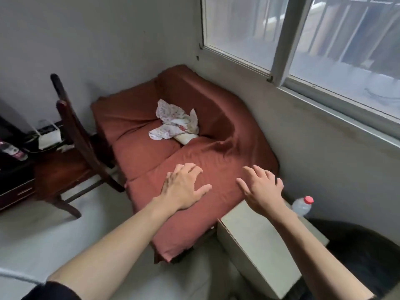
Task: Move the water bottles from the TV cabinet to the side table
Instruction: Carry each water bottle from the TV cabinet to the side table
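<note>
Overhead, both hands hover empty, fingers spread: left hand [184, 188] over the rust-covered seat [194, 131], right hand [263, 189] above the pale counter [259, 245]. One red-capped bottle [302, 205] stands there by the wall; another bottle [12, 150] lies on the dark TV cabinet [15, 176], far left.

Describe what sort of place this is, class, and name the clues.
Probably a living room in a home: a seat draped in a rust-red cover under a window, a wooden chair, and a dark TV cabinet.
</note>
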A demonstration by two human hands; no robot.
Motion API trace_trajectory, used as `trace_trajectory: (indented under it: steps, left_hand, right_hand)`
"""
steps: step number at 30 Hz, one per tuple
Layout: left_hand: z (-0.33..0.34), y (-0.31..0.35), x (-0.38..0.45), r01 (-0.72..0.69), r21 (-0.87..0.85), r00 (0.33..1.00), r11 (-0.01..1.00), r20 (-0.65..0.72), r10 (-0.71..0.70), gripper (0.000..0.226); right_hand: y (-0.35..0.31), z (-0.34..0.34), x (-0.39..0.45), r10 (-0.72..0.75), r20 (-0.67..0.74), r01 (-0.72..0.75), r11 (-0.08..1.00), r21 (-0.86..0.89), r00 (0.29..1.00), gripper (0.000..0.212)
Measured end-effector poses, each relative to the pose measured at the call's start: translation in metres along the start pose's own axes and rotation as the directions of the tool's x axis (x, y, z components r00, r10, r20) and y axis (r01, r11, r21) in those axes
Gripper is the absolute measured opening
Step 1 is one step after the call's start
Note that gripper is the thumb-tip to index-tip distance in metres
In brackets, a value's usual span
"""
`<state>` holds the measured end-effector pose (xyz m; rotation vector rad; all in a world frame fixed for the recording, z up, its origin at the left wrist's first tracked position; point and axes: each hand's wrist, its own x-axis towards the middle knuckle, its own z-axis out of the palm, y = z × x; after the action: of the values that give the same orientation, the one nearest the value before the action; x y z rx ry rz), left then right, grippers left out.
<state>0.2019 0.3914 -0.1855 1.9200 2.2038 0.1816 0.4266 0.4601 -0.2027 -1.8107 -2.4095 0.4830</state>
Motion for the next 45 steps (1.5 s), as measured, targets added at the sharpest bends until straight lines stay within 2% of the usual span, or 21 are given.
trace_trajectory:
  steps: [6, 12, 16, 23, 35, 39, 45]
  left_hand:
    - [-0.036, -0.134, -0.080, 0.214, -0.099, 0.968, 0.972, -0.110, -0.224, 0.061]
    - [-0.075, -0.276, -0.181, 0.364, -0.246, 0.877, 0.898, -0.234, -0.420, 0.085]
    - [-0.097, -0.347, -0.250, 0.474, -0.263, 0.803, 0.840, -0.262, -0.535, 0.058]
    - [-0.109, -0.436, -0.358, 0.675, -0.240, 0.639, 0.697, -0.282, -0.716, 0.056]
    - [-0.127, -0.538, -0.442, 0.826, -0.225, 0.463, 0.518, -0.253, -0.849, 0.059]
    - [-0.145, -0.587, -0.437, 0.852, -0.204, 0.431, 0.482, -0.251, -0.867, 0.060]
    - [-0.186, -0.664, -0.408, 0.876, -0.108, 0.427, 0.469, -0.274, -0.862, 0.062]
  right_hand:
    - [-0.154, 0.028, -0.012, -0.180, 0.044, 0.180, 0.984, 0.021, 0.983, 0.055]
    - [-0.315, 0.049, -0.042, -0.366, 0.020, 0.367, 0.930, -0.016, 0.930, 0.056]
    - [-0.412, 0.070, -0.070, -0.502, 0.069, 0.505, 0.862, -0.037, 0.862, 0.056]
    - [-0.545, 0.108, -0.112, -0.695, 0.146, 0.705, 0.709, -0.024, 0.704, 0.056]
    - [-0.705, 0.165, -0.137, -0.860, 0.219, 0.862, 0.493, 0.123, 0.460, 0.053]
    - [-0.760, 0.177, -0.114, -0.881, 0.192, 0.873, 0.463, 0.155, 0.433, 0.055]
    - [-0.846, 0.193, -0.062, -0.891, 0.179, 0.876, 0.447, 0.181, 0.417, 0.057]
